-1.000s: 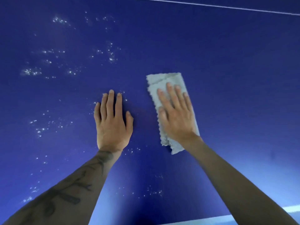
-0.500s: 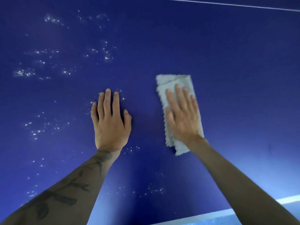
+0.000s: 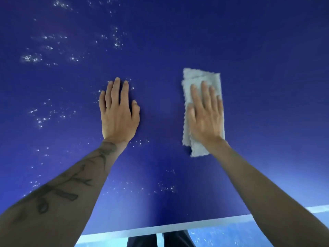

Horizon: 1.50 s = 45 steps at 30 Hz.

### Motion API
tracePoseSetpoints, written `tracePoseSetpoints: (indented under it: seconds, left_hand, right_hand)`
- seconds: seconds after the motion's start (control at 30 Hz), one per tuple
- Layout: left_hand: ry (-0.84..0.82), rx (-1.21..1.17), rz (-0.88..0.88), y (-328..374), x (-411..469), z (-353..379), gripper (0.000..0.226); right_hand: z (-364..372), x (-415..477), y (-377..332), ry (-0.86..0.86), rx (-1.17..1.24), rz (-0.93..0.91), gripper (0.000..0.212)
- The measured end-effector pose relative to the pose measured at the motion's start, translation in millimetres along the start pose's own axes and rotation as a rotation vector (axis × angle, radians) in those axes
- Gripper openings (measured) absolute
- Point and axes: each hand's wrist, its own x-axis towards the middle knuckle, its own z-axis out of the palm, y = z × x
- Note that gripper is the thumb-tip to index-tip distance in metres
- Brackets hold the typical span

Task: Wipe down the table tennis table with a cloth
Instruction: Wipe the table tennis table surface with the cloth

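Note:
The dark blue table tennis table [image 3: 267, 86] fills the view. A folded pale grey cloth [image 3: 197, 77] lies flat on it, right of centre. My right hand [image 3: 206, 114] presses on the cloth with straight fingers, covering its middle. My left hand [image 3: 119, 111] rests flat on the bare surface to the left of the cloth, fingers straight and together. White droplets [image 3: 41, 120] speckle the table left of my left hand, and more droplets [image 3: 167, 188] lie between my forearms.
The table's near edge with its white line [image 3: 178, 228] runs along the bottom. Below it shows a light blue floor [image 3: 222, 236] and my dark trouser legs [image 3: 147, 239]. More droplets [image 3: 30, 58] lie at the far left.
My right hand has slid the cloth to the right, widening the gap to my left hand. The view has tilted down, so the near table edge shows more.

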Motion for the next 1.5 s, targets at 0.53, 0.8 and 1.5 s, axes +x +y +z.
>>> tracePoseSetpoints:
  seconds: [0.53,0.8,1.5]
  left_hand:
    - [-0.028,0.09,-0.045,-14.3,-105.1,-9.6,0.059]
    - [-0.024,0.07,-0.055,-14.0,-103.9,-10.5,0.061]
    - [-0.025,0.054,-0.04,-16.1,-105.2,-11.0,0.06]
  right_hand:
    - [3.3,-9.9,-4.1,0.029,0.011,-0.024,0.063]
    - [25.8,-41.4,-79.6,-0.043,-0.051,-0.482,0.063]
    - [6.6,-44.4,-5.8,0.02,-0.003,0.008,0.063]
